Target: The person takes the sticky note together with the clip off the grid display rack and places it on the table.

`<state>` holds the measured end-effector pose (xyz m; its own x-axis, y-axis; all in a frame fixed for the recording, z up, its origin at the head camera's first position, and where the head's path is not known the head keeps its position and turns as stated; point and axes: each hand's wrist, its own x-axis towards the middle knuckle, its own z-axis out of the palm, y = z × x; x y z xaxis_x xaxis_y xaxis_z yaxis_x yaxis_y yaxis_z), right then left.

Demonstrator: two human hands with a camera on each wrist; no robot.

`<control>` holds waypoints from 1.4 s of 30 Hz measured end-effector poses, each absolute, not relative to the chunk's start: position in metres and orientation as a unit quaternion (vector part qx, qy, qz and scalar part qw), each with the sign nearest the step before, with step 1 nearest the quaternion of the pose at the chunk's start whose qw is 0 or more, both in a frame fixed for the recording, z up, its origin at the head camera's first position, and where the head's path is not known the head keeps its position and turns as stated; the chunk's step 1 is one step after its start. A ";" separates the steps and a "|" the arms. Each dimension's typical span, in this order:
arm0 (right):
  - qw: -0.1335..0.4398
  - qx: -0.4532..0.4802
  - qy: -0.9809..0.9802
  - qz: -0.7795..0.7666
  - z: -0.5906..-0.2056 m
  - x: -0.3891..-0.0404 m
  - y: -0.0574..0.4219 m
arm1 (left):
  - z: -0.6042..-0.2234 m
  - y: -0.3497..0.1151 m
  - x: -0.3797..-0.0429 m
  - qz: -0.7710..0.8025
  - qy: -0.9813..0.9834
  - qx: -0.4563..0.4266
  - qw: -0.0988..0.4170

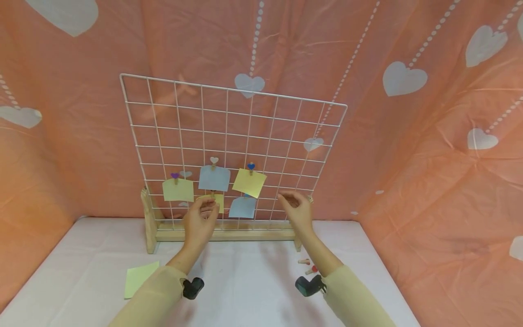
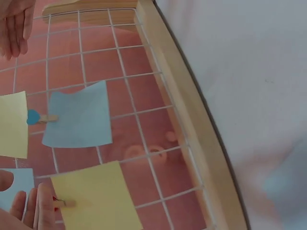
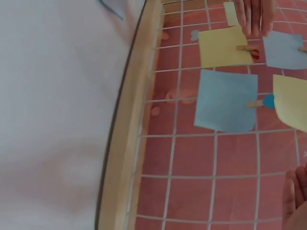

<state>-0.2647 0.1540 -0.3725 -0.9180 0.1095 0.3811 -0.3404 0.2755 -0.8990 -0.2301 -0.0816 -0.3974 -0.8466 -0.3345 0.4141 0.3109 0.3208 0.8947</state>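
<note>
My left hand (image 1: pixel 201 219) is at the lower yellow note (image 2: pixel 98 196), its fingers beside the small wooden clothespin (image 2: pixel 67 203) that fixes this note to the white wire grid (image 1: pixel 188 120). Thumb and fingers stand apart. Right of the notes, my right hand (image 1: pixel 299 211) hovers before the grid, fingers loosely bent and holding nothing. Between the hands hangs a lower blue note (image 3: pixel 226 100) on a clothespin with a blue heart (image 2: pixel 33 117). Above them are a pale blue note (image 1: pixel 214 178), a yellow note (image 1: pixel 249 182) and, at left, a yellow-green note (image 1: pixel 178 190), each on a heart clothespin.
The grid stands in a wooden base (image 1: pixel 229 235) on a white-covered table (image 1: pixel 245 281). A yellow-green pad of notes (image 1: pixel 139 278) lies at front left. Loose clothespins (image 1: pixel 304 261) lie near my right forearm. An orange curtain (image 1: pixel 327 54) with hearts hangs behind and at the sides.
</note>
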 end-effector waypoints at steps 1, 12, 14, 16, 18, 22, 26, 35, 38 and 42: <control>0.194 0.079 -0.777 0.594 -0.371 -0.266 0.153 | -0.396 -0.081 -0.231 -0.587 -0.761 -0.001 0.276; 0.238 0.088 -0.784 0.566 -0.355 -0.268 0.137 | -0.381 -0.070 -0.233 -0.591 -0.773 -0.048 0.226; 0.237 0.092 -0.780 0.571 -0.352 -0.269 0.133 | -0.379 -0.070 -0.233 -0.578 -0.786 -0.063 0.212; 0.233 0.100 -0.771 0.585 -0.349 -0.269 0.128 | -0.377 -0.069 -0.235 -0.571 -0.791 -0.077 0.206; 0.230 0.112 -0.758 0.599 -0.347 -0.271 0.124 | -0.376 -0.068 -0.237 -0.571 -0.791 -0.091 0.201; 0.223 0.137 -0.733 0.628 -0.342 -0.273 0.117 | -0.373 -0.066 -0.239 -0.578 -0.783 -0.109 0.202; 0.210 0.151 -0.724 0.639 -0.333 -0.271 0.111 | -0.370 -0.063 -0.240 -0.577 -0.782 -0.110 0.208; 0.184 0.177 -0.744 0.618 -0.309 -0.253 0.095 | -0.364 -0.053 -0.242 -0.551 -0.806 -0.110 0.187; 0.185 0.193 -0.747 0.609 -0.308 -0.253 0.091 | -0.364 -0.050 -0.243 -0.549 -0.809 -0.108 0.180; 0.176 0.201 -0.761 0.591 -0.306 -0.256 0.088 | -0.363 -0.048 -0.243 -0.546 -0.812 -0.104 0.177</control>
